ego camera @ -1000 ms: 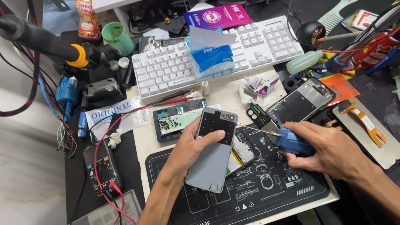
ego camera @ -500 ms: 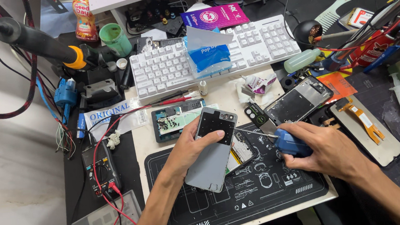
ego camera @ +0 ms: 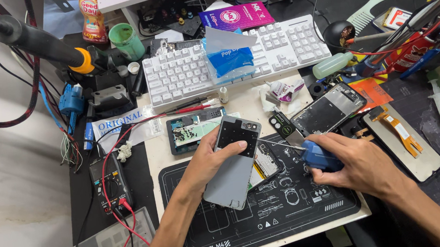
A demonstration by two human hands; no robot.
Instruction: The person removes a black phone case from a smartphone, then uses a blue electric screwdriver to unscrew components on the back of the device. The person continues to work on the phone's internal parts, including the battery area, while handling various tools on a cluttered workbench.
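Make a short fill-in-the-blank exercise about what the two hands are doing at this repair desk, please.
1. The left hand holds a grey phone back cover tilted over an opened ____.
2. The right hand grips a screwdriver with a ____ handle.
3. Both hands work above a black ____ with white outlines.
4. Behind them, a blue packet lies on the white ____.

Missing words: phone; blue; mat; keyboard
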